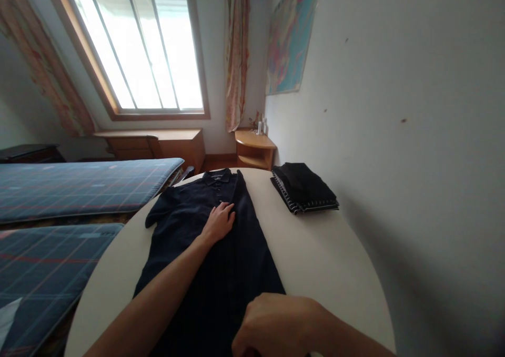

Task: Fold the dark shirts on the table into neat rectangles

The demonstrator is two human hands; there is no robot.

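Observation:
A dark navy short-sleeved button-up shirt (189, 273) lies front up on the round table, its collar at the far end. One sleeve spreads out to the left; on the right side no sleeve shows, and that edge runs nearly straight. My left hand (220, 222) rests on the chest beside the buttons, fingers laid on the cloth. Close to me, my right hand (272, 320) is curled closed at the lower right part of the shirt. Its fingertips are mostly hidden beneath the knuckles, and the shirt's hem is out of sight.
The pale round table (315, 262) carries a stack of folded dark clothes (305, 186) at the far right, near the wall. To the left are plaid-covered beds (87, 186). A corner shelf (256, 140) and a wooden desk (181, 141) stand under the window side.

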